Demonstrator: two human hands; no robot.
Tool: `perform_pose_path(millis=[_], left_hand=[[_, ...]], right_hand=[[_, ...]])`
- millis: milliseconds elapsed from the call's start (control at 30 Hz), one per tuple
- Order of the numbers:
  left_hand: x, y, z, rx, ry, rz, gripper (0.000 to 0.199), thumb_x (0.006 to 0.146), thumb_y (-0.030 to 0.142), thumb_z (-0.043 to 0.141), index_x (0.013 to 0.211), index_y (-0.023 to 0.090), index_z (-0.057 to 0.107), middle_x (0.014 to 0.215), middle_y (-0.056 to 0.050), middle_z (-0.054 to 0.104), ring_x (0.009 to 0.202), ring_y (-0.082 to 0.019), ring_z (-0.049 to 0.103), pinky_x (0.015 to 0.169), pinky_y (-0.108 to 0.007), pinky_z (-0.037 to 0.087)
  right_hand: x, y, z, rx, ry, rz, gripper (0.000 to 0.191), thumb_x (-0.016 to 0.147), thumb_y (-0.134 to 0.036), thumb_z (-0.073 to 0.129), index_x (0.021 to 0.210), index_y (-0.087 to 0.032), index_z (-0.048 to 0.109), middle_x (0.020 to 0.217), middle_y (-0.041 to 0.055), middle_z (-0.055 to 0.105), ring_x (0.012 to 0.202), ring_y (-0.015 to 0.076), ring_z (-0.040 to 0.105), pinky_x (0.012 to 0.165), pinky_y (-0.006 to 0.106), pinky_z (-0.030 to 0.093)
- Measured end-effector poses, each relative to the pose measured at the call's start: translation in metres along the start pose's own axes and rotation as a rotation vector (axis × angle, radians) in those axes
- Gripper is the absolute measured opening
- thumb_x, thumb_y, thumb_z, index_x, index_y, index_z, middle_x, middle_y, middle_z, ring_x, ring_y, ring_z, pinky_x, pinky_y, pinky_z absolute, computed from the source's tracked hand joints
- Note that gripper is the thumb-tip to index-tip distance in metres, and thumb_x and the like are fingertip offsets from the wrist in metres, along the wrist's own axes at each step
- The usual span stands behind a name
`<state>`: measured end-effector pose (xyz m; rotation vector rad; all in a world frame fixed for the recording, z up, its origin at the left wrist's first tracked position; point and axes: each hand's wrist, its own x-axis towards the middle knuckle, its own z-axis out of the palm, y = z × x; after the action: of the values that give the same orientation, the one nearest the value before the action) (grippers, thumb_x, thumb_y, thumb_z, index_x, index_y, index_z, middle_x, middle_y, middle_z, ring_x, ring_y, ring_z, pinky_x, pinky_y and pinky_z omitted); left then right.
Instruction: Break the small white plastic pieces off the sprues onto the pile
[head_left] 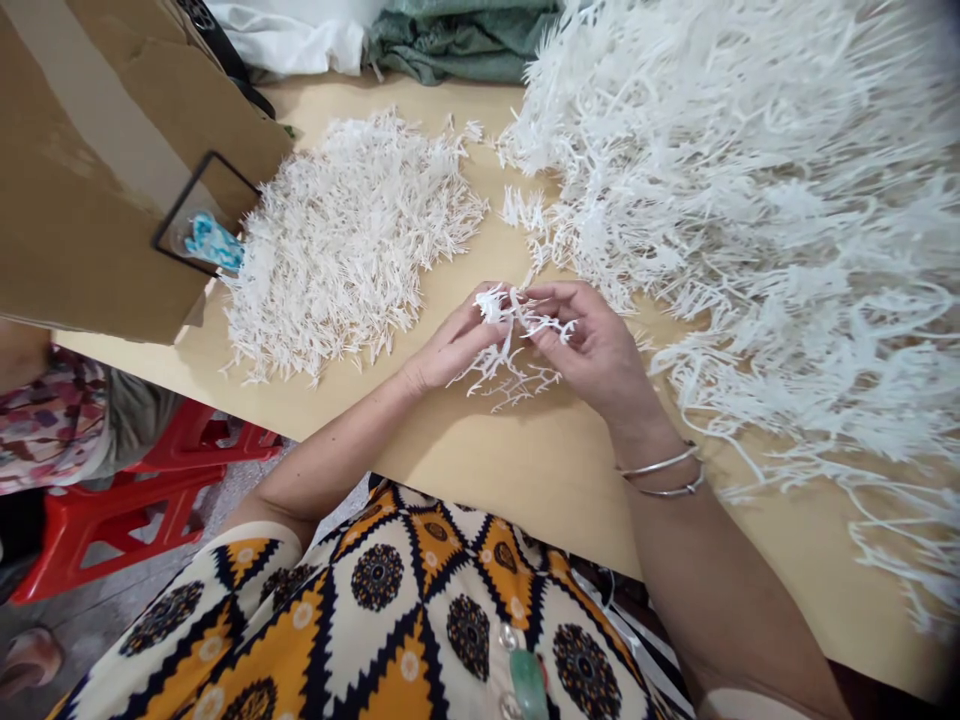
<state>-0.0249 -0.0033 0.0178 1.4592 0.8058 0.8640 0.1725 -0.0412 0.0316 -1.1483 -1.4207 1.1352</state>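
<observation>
White sprigs (491,305) sit in nearly closed left fingers (478,343) and right fingers (561,291)

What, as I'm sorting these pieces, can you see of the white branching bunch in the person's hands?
The white branching bunch looks like plastic: thin strands forking into pointed tips, denser near the top. The left hand and right hand hold it between their fingers, the lower twigs splaying downward over the tabletop. Whether it is one piece or several is unclear.
</observation>
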Motion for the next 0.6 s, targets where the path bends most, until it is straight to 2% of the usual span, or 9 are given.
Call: perform_pose_path(millis=[67,133,233,400,500,600], left_hand=[[0.001,0.003,0.0,-0.06,-0.005,0.001,0.057,0.087,0.066,0.075,0.116,0.021,0.058,0.103,-0.005,0.067,0.087,-0.016,0.064,0.079,-0.03,0.056],[0.002,0.005,0.002,-0.147,0.016,-0.022,0.048,0.09,0.059,0.076,0.111,0.02,0.059,0.1,-0.004,0.066,0.087,-0.015,0.064,0.081,-0.029,0.055],[0.003,0.006,0.004,-0.26,0.068,-0.062,0.044,0.09,0.057,0.078,0.107,0.02,0.061,0.099,-0.002,0.067,0.089,-0.013,0.066,0.084,-0.028,0.056],[0.004,0.001,0.001,-0.294,0.097,-0.083,0.043,0.092,0.06,0.076,0.104,0.021,0.064,0.098,-0.001,0.068,0.087,-0.01,0.067,0.083,-0.025,0.056],[0.004,-0.004,-0.001,-0.278,0.093,-0.088,0.041,0.095,0.06,0.072,0.101,0.02,0.064,0.094,0.0,0.068,0.081,-0.008,0.065,0.077,-0.023,0.054],[0.005,-0.009,0.0,-0.321,0.125,-0.085,0.043,0.092,0.059,0.077,0.107,0.022,0.061,0.096,0.0,0.069,0.085,-0.01,0.07,0.08,-0.025,0.057]], right_hand=[[0.001,0.001,-0.002,-0.006,0.05,-0.009,0.022,0.092,-0.03,0.075,0.114,-0.029,0.071,0.102,0.0024,0.076,0.09,0.0206,0.075,0.084,0.038,0.064],[0.001,0.004,-0.006,-0.007,0.104,-0.017,0.014,0.093,-0.026,0.072,0.107,-0.029,0.073,0.097,0.0014,0.075,0.087,0.0193,0.075,0.084,0.038,0.064],[0.002,0.007,-0.011,0.0,0.149,-0.016,0.011,0.094,-0.025,0.07,0.104,-0.029,0.074,0.089,0.0002,0.073,0.078,0.0172,0.072,0.077,0.036,0.062],[0.005,0.011,-0.014,0.022,0.191,-0.01,0.008,0.094,-0.032,0.071,0.1,-0.029,0.074,0.075,-0.0013,0.067,0.07,0.0162,0.067,0.072,0.035,0.059],[0.006,0.014,-0.015,0.047,0.2,-0.015,0.012,0.095,-0.04,0.072,0.1,-0.029,0.074,0.074,-0.0014,0.066,0.067,0.0163,0.065,0.068,0.035,0.057],[0.006,0.015,-0.016,0.055,0.184,0.004,0.018,0.094,-0.045,0.075,0.098,-0.028,0.073,0.073,-0.0013,0.067,0.065,0.0163,0.064,0.066,0.034,0.056]])
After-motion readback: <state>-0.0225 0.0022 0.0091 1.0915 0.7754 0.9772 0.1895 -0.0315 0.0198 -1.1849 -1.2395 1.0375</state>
